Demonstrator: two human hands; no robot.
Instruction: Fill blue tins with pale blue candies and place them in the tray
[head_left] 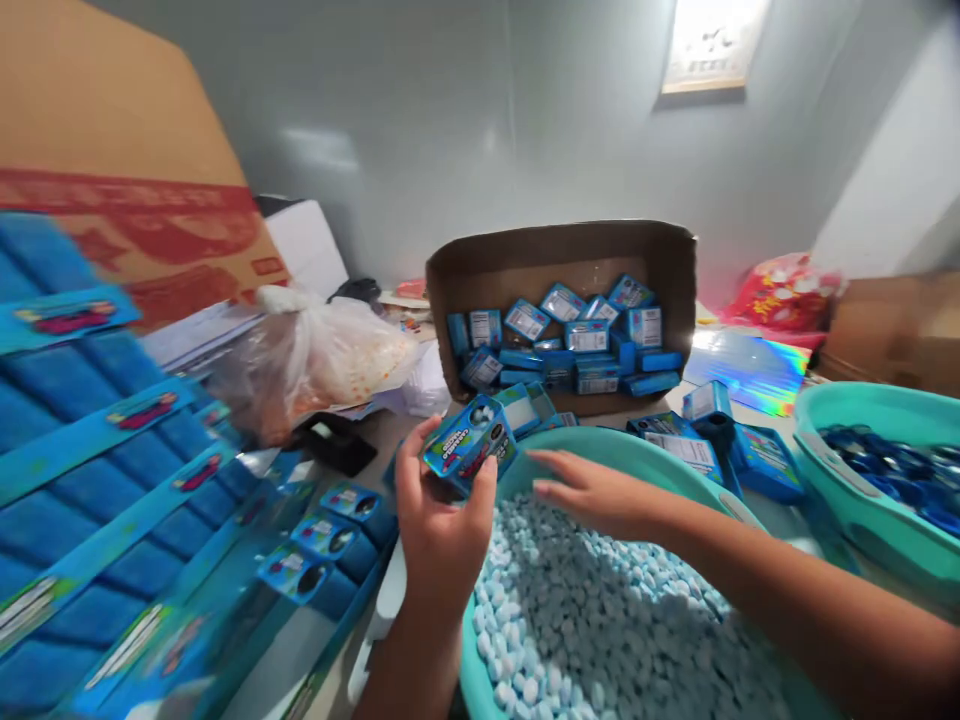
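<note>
My left hand (442,530) is closed around a small blue candy box (469,440), tilted above the left rim of a teal tub. Pale candies show through the round window in the box. Fingers stretched out, my right hand (589,490) hovers over the tub beside the box, with nothing visible in it. Small white and pale blue candies (570,600) fill much of the teal tub (469,650). Just behind the held box lies another blue box (525,408).
A cardboard carton (562,250) holding several blue boxes lies behind the tub. More boxes (761,460) lie at right, near a second teal tub (862,500) with dark blue pieces. Stacked display trays (97,430), an open tray of boxes (330,545) and a plastic bag (322,350) occupy the left.
</note>
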